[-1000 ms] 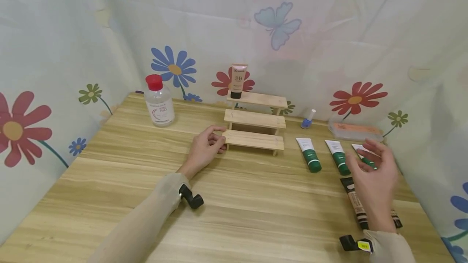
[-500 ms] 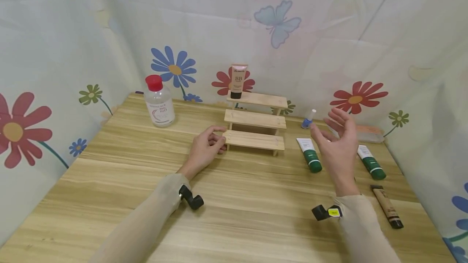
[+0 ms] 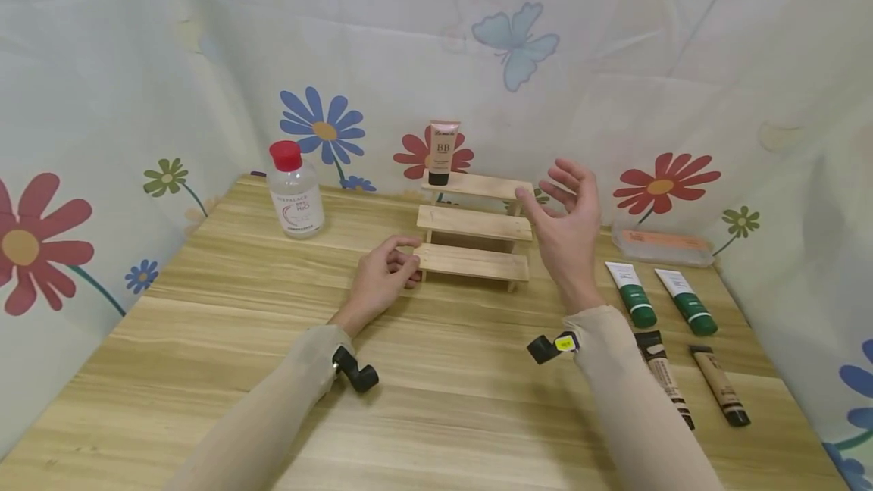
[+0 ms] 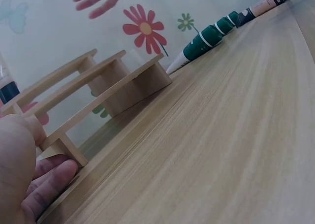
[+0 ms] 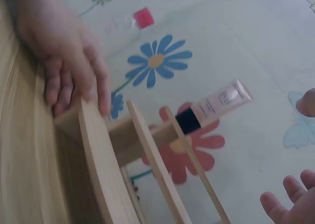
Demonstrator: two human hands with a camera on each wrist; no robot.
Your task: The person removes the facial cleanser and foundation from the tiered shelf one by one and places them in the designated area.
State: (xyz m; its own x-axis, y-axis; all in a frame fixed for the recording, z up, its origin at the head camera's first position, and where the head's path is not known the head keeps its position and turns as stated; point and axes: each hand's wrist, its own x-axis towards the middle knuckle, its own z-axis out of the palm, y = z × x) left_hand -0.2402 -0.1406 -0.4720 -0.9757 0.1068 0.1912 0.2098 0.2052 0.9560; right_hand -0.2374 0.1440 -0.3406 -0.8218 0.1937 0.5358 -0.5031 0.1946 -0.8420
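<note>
A three-step wooden display stand (image 3: pixel 472 262) stands mid-table. My left hand (image 3: pixel 383 271) pinches the left end of its lowest step, the thumb above and the fingers by the leg in the left wrist view. Upright on the top step's left end is a BB cream tube (image 3: pixel 443 154) with a black cap, also seen in the right wrist view. My right hand (image 3: pixel 569 229) is raised in the air by the stand's right side, fingers apart and loosely bent, holding nothing. It hides the nail polish bottle and one green-and-white tube.
Two green-and-white tubes (image 3: pixel 632 295) lie at the right, with a black-and-beige tube (image 3: pixel 664 377) and a tan tube (image 3: pixel 719 385) nearer. A flat clear case (image 3: pixel 664 247) lies at the back right. A red-capped clear bottle (image 3: pixel 297 199) stands back left. A flowered curtain backs the table.
My right hand has moved left from over the tubes to the right side of the stand, still empty. The left hand keeps its grip on the stand.
</note>
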